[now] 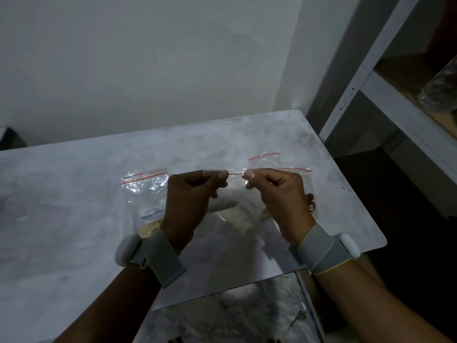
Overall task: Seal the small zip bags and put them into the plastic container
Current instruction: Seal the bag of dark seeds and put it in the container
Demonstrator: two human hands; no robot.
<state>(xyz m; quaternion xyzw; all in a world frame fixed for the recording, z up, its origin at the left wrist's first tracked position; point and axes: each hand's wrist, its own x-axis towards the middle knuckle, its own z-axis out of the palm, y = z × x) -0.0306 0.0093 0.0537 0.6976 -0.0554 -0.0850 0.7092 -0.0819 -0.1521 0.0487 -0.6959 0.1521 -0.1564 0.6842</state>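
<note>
I hold one small clear zip bag (235, 194) up over the table, its red zip line stretched between my hands. My left hand (190, 196) pinches the strip's left end and my right hand (277, 194) pinches its right end. The bag hangs down with pale contents inside. A second zip bag (143, 184) lies flat on the table to the left, with something pale and a blue mark in it. Two more red-lined zip bags (277, 162) lie flat behind my right hand. I see no plastic container that I can identify for certain.
The marbled grey table (74, 194) ends at a rounded corner at the right. A clear sheet or lid (222, 288) lies at the near edge below my wrists. A metal shelf rack (385, 100) stands to the right, with a clear bag on it.
</note>
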